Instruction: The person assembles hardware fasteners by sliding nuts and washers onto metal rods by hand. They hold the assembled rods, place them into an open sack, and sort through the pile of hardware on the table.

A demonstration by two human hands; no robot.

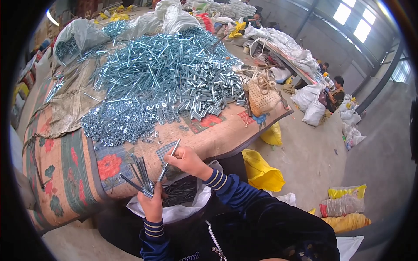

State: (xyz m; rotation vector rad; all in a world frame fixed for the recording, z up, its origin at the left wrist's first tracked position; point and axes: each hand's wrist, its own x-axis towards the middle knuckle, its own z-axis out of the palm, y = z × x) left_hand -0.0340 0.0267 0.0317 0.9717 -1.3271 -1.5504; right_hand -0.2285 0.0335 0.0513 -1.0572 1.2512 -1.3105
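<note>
My left hand (151, 205) is closed round several long metal bolts (140, 172), which fan upward from the fingers. In my right hand (190, 162), thumb and fingers pinch a single metal rod (174, 149) held at a slant. Its lower end, a thicker tube-like part (162, 173), comes down close to my left thumb; whether the thumb touches it I cannot tell. Below both hands, a white sack (201, 201) with an open mouth holds more dark metal rods (180, 191). The inner fingers of both hands are partly hidden.
On the patterned cloth (204, 142) covering the table lie heaps of long bolts (143, 65), short metal sleeves (209, 87) and washers (115, 122). A woven bag (263, 98) sits at the right corner. Yellow sacks (261, 169) stand on the floor; a person (335, 95) is farther right.
</note>
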